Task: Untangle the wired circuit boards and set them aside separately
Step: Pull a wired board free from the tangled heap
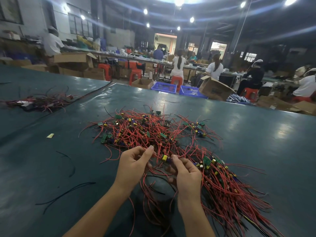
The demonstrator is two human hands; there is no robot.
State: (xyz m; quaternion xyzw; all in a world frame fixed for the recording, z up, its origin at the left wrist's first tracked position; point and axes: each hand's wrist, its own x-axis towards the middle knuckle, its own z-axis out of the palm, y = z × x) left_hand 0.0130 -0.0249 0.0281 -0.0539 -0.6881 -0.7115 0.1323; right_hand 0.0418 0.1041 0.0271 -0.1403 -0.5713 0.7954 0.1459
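The left hand [133, 161] and right hand [188, 173] each pinch red wires of one small board [165, 158] held between them. A combed bunch [222, 183] lies just right. The tangled pile [150, 130] sits behind. The green table [51, 159] stretches wide on the left.

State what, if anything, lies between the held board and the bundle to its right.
The right hand itself sits between the board and the bundle; nothing else does. Red wires from the tangle cross the board, though, and may drag.
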